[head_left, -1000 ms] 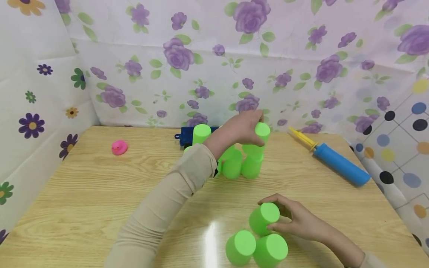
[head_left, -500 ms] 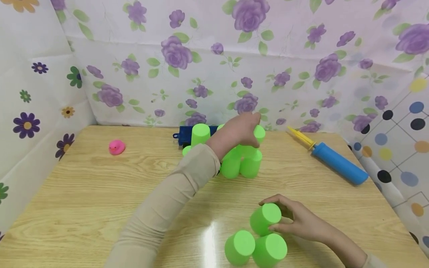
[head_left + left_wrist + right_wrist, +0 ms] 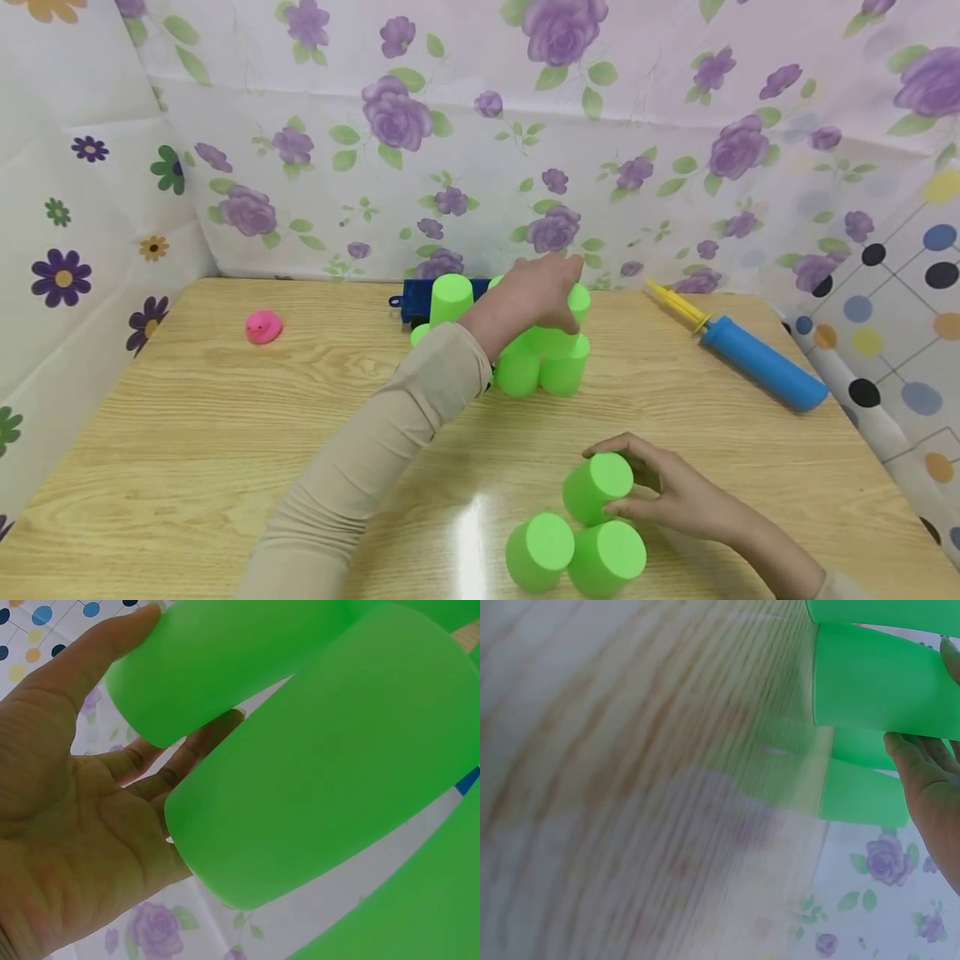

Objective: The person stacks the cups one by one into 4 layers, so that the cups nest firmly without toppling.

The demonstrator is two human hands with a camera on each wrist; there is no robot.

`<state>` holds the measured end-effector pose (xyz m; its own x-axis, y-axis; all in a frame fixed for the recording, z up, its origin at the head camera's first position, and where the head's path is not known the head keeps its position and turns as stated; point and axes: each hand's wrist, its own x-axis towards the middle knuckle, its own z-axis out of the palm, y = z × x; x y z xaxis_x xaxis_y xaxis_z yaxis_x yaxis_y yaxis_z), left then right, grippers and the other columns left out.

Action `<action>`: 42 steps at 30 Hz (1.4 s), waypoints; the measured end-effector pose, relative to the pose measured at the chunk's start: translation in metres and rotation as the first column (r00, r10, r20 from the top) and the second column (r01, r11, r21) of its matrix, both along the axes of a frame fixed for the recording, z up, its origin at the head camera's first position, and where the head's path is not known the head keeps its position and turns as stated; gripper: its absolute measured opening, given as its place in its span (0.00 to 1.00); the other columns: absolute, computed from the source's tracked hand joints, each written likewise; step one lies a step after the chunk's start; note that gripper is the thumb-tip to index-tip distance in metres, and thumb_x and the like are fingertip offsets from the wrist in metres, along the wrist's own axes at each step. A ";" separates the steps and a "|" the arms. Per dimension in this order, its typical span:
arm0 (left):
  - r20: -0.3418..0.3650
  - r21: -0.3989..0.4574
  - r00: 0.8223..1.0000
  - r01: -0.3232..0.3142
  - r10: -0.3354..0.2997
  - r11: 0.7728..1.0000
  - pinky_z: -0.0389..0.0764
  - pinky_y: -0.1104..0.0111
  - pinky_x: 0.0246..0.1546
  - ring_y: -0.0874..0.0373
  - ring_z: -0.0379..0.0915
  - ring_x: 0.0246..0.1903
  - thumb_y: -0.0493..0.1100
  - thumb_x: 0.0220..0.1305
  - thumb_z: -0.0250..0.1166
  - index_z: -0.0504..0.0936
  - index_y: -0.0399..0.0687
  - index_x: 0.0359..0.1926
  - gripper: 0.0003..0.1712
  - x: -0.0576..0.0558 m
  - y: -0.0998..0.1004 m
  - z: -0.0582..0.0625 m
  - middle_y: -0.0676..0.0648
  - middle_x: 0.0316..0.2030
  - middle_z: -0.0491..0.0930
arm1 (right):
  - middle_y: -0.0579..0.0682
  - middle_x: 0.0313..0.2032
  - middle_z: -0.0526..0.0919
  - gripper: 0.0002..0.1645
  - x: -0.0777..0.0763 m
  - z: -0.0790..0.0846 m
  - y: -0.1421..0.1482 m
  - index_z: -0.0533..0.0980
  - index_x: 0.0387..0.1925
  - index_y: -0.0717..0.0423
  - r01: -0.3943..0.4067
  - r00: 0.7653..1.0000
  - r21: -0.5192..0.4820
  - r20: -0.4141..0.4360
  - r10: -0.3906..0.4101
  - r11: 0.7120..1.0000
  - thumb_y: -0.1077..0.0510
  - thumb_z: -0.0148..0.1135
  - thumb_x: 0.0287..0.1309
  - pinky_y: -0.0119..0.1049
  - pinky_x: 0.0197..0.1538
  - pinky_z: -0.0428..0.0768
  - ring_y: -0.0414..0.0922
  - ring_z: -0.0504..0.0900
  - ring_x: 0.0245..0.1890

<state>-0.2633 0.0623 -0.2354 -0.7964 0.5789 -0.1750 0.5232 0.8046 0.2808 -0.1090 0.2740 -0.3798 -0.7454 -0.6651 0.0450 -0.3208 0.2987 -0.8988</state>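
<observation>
At the back of the table, upturned green cups (image 3: 517, 371) stand in a stacked group, partly hidden behind my left forearm. My left hand (image 3: 536, 293) reaches over them and grips an upper cup (image 3: 579, 302) at the right end, apparently resting on the row below. In the left wrist view the thumb lies on that cup (image 3: 217, 664) with fingers behind it, and another cup (image 3: 322, 765) is beside it. My right hand (image 3: 675, 493) holds a green cup (image 3: 597, 489) between thumb and fingers at the front. Two more upturned cups (image 3: 540, 552) stand close to it.
Behind the stack is a dark blue toy wagon (image 3: 417, 300), partly covered. A pink toy duck (image 3: 263, 327) sits at the back left. The blue and yellow hand pump (image 3: 761, 361) lies at the right. Flowered cloth (image 3: 315, 150) hangs along the table's back edge.
The cup in my left hand has come down slightly and shifted a little left, against the stack. My right hand and the front cups have stayed almost still.
</observation>
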 end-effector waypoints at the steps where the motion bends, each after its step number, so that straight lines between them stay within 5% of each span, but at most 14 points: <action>1: -0.001 -0.004 1.000 -0.001 0.001 1.000 0.54 0.48 0.65 0.56 0.66 0.57 0.51 0.51 0.71 0.65 0.48 0.56 0.34 0.000 0.000 0.000 0.51 0.51 0.73 | 0.64 0.55 0.71 0.31 0.000 0.000 0.000 0.64 0.60 0.56 -0.002 1.000 -0.003 -0.002 0.002 1.000 0.60 0.64 0.56 0.34 0.53 0.76 0.42 0.76 0.53; 12: 0.019 0.016 1.000 -0.011 0.011 1.000 0.63 0.53 0.61 0.57 0.69 0.50 0.47 0.51 0.71 0.67 0.49 0.53 0.30 0.001 -0.006 0.001 0.53 0.48 0.74 | 0.61 0.55 0.72 0.32 0.002 -0.001 -0.002 0.63 0.61 0.57 -0.003 1.000 -0.027 -0.020 0.003 1.000 0.62 0.63 0.56 0.31 0.55 0.75 0.40 0.74 0.55; 18: 0.046 0.014 0.999 -0.016 0.015 1.000 0.67 0.56 0.58 0.58 0.68 0.55 0.48 0.52 0.71 0.65 0.51 0.61 0.37 0.002 -0.008 -0.001 0.53 0.55 0.72 | 0.62 0.56 0.71 0.31 0.005 0.000 -0.002 0.63 0.61 0.57 0.005 1.000 -0.020 0.013 -0.004 1.000 0.61 0.63 0.57 0.30 0.55 0.74 0.39 0.74 0.56; 26: -0.037 0.018 0.999 0.005 -0.005 1.000 0.65 0.57 0.61 0.54 0.62 0.61 0.53 0.51 0.71 0.61 0.55 0.66 0.43 0.004 -0.010 0.001 0.51 0.62 0.66 | 0.60 0.55 0.71 0.32 0.004 -0.002 -0.001 0.63 0.62 0.58 -0.007 1.000 -0.039 -0.013 0.006 0.999 0.61 0.63 0.56 0.32 0.54 0.76 0.42 0.74 0.55; 30: -0.087 0.100 0.995 0.051 -0.042 0.994 0.61 0.58 0.64 0.53 0.58 0.64 0.56 0.52 0.70 0.61 0.56 0.66 0.43 0.010 -0.017 0.003 0.50 0.64 0.62 | 0.59 0.57 0.71 0.33 0.004 -0.003 -0.001 0.62 0.62 0.56 0.005 1.000 -0.004 -0.008 -0.005 1.000 0.59 0.62 0.57 0.30 0.56 0.74 0.41 0.72 0.57; 34: -0.104 0.255 0.991 0.103 -0.078 0.961 0.59 0.58 0.65 0.55 0.57 0.64 0.54 0.55 0.68 0.65 0.56 0.64 0.37 0.025 -0.035 0.006 0.51 0.64 0.62 | 0.58 0.59 0.69 0.34 0.004 -0.002 -0.003 0.61 0.64 0.53 0.019 1.000 0.059 0.008 -0.019 0.998 0.55 0.62 0.58 0.28 0.57 0.71 0.38 0.70 0.59; 38: -0.157 0.412 0.980 0.176 -0.120 0.894 0.63 0.61 0.62 0.55 0.60 0.62 0.50 0.57 0.67 0.69 0.52 0.59 0.30 0.043 -0.054 0.007 0.51 0.60 0.67 | 0.48 0.57 0.72 0.34 0.004 0.002 -0.002 0.62 0.63 0.53 0.023 0.999 0.125 -0.034 -0.019 0.992 0.52 0.62 0.57 0.31 0.56 0.73 0.39 0.72 0.57; 42: -0.251 0.450 0.954 0.266 -0.165 0.852 0.66 0.65 0.60 0.55 0.64 0.60 0.48 0.57 0.67 0.72 0.49 0.56 0.26 0.071 -0.071 -0.001 0.50 0.57 0.70 | 0.42 0.54 0.74 0.34 0.005 0.010 0.003 0.64 0.62 0.51 0.034 0.995 0.202 -0.095 -0.015 0.979 0.49 0.64 0.55 0.36 0.53 0.77 0.39 0.75 0.53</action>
